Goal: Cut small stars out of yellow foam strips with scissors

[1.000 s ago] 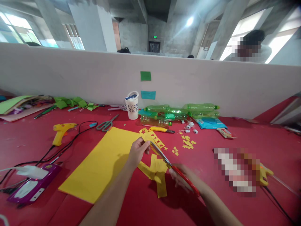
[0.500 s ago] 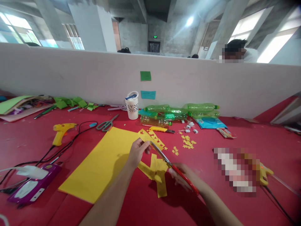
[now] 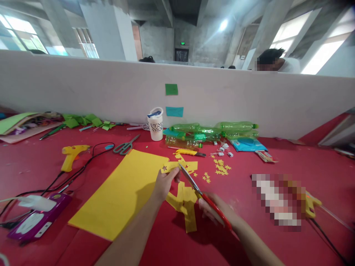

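Note:
My left hand [image 3: 165,183] is closed, pinching a yellow paper strip [image 3: 171,167] with a star-shaped hole in it. In my right hand [image 3: 208,207] is a pair of red-handled scissors [image 3: 194,183], its blade tips at the strip beside my left fingertips. Whether the blades are cutting the paper cannot be made out. Below the hands lie several yellow paper scraps [image 3: 190,218]. Small yellow stars [image 3: 222,170] are heaped on the right, with a smaller cluster nearer the scissors. A large yellow sheet [image 3: 116,199] lies left of my left hand.
On the red table are grey-green scissors [image 3: 124,147], a yellow glue gun [image 3: 72,157], a purple power strip [image 3: 41,216], a white cup [image 3: 155,127], green bottles [image 3: 210,132] and a yellow cutter knife [image 3: 188,152]. Another glue gun [image 3: 311,207] is at right. A white partition [image 3: 111,88] stands behind.
The strip in my left hand has turned to lie more level across the view, showing its star hole. My left hand has shifted slightly right; the scissors stay close to it.

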A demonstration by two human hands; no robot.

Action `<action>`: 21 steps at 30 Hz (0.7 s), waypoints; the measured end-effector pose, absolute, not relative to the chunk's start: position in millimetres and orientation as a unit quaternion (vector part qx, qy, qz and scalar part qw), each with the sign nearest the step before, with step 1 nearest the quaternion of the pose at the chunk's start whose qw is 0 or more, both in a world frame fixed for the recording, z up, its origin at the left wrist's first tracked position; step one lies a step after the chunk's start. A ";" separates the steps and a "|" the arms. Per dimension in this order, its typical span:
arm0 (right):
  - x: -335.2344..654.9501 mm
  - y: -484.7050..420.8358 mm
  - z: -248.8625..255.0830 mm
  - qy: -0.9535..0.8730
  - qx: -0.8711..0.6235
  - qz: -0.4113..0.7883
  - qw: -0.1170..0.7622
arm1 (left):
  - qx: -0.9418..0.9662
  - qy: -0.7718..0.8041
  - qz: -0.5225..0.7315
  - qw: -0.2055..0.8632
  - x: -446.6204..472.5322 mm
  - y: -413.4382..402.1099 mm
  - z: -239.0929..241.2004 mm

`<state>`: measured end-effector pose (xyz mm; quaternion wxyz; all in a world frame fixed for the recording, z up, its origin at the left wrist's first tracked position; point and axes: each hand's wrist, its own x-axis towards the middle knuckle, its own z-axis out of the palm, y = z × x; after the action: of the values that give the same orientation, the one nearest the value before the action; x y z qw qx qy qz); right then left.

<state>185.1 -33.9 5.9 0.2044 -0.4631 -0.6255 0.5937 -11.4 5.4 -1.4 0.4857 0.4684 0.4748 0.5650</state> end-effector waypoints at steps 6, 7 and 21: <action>183.9 -33.3 2.6 -0.629 -0.471 0.586 0.198 | 0.446 0.473 0.578 0.493 -8.3 6.5 -3.9; 183.4 -33.4 2.0 -0.628 -0.477 0.583 0.196 | 0.444 0.469 0.580 0.497 -8.1 6.7 -4.4; 181.1 -33.5 -2.1 -0.610 -0.496 0.581 0.211 | 0.436 0.449 0.584 0.518 -8.4 6.6 -4.1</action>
<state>181.1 -33.5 -2.1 0.2106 -0.4964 -0.6099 0.5807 -8.4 6.6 -4.1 0.5175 0.4361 0.4488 0.5836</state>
